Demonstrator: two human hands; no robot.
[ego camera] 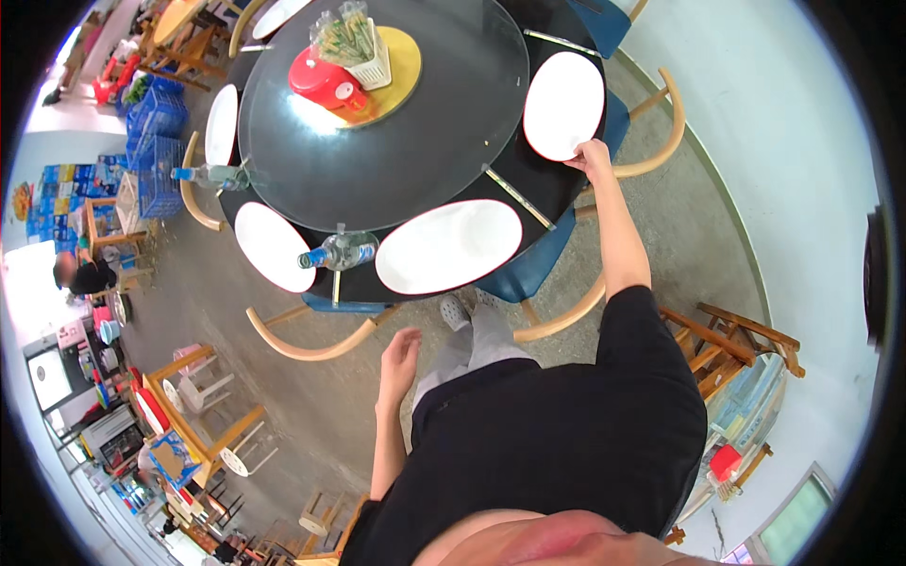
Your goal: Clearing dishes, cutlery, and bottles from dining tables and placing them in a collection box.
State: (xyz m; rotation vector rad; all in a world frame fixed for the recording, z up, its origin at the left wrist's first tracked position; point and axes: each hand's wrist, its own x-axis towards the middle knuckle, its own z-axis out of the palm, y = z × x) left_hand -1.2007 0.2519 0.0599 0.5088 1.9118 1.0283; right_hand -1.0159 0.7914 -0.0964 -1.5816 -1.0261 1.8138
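My right hand [593,160] pinches the near rim of a white oval plate [564,102] with a red edge, at the right side of the round black table [541,173]. Low beside my body hangs my left hand [401,359], empty, its fingers loosely curled and the thumb apart. Directly before me lies another white oval plate [449,246]. A third white plate [274,246] is further left, and a clear glass bottle with a blue label [347,251] lies on its side between these two. Wrapped chopsticks [520,197] rest on the table between the right-hand plates.
A dark glass turntable [425,156] bears a red container [318,78] and a white basket [373,67] of wrapped chopsticks. Wooden-armed chairs [566,318] surround the table. Blue crates [157,166] are stacked at left, where a person [92,274] sits. A pale wall [793,177] runs along the right.
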